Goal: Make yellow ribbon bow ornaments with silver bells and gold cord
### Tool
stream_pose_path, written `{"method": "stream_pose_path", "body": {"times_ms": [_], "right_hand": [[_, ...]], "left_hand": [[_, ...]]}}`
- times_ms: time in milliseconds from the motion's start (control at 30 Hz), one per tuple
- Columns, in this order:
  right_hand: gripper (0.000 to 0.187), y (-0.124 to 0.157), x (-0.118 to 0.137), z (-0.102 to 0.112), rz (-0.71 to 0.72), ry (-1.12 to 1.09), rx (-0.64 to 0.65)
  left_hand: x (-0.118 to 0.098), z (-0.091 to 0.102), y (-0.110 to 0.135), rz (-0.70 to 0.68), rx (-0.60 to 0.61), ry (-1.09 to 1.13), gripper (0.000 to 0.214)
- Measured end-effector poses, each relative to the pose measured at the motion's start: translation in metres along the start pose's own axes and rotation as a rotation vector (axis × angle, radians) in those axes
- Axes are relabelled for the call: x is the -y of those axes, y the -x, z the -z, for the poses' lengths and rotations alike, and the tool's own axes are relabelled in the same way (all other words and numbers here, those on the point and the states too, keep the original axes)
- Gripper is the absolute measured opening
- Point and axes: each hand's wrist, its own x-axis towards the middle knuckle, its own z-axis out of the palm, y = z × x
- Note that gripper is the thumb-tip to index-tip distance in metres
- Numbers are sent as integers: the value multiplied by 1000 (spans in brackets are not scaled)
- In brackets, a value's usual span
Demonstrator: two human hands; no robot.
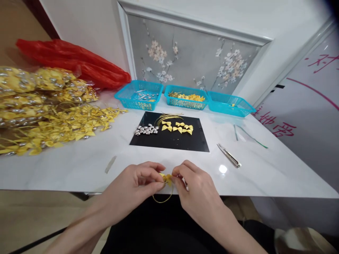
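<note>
At the table's near edge, my left hand (137,183) and my right hand (194,185) meet, both pinched on a small yellow ribbon bow (166,178). A thin gold cord loop (162,199) hangs below the bow. Beyond the hands lies a black mat (169,143) bearing a cluster of silver beads (146,129), several yellow bows (178,127) and a bundle of gold cords (166,116).
Metal tweezers (229,155) lie right of the mat. Three blue baskets (139,94) (185,97) (229,104) stand along the wall. A heap of finished yellow bows (60,128), bagged ones (31,88) and a red plastic bag (76,61) fill the left. The white table (79,165) ends just before my lap.
</note>
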Motion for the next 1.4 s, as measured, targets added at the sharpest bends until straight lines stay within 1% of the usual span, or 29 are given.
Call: {"method": "stream_pose_path", "body": {"times_ms": [133,233,367,467,567,633,700,767,900,967,1100,1233,1333,1400], "right_hand": [[18,6,7,6,87,-31,-58],[18,6,11,12,102,-105,-74],[18,8,14,24,120,-309,-103],[26,14,15,32,160,-461,-115],[35,24,15,35,173,-612,-99],[35,29,16,34,154,-680,-117],[29,32,16,32,117,-671,-124],[23,32,16,28,108,-600,-140],[20,27,12,18,183,-442,-261],[20,26,10,13,199,-408,-289],[20,29,11,12,182,-392,-291],[18,32,14,20,154,-418,-293],[33,35,19,25,195,-429,-238],[36,36,23,25,211,-363,-186]], "left_hand": [[-4,-4,0,1,30,59,14],[-6,-4,5,-11,5,47,14],[-9,-4,12,-19,-39,41,15],[-10,-6,17,-37,-69,44,15],[-10,-8,20,-32,-125,66,13],[-10,-9,22,-17,-136,80,13],[-9,-9,23,-11,-116,91,12],[-9,-10,23,-22,-102,107,13],[-7,-11,24,-27,-134,101,13],[-5,-12,25,-24,-143,97,12],[-3,-14,28,-53,-174,117,12],[-5,-17,30,-101,-242,21,17],[-6,-20,31,-174,-291,-87,18],[-6,-23,32,-253,-314,-144,19]]}}
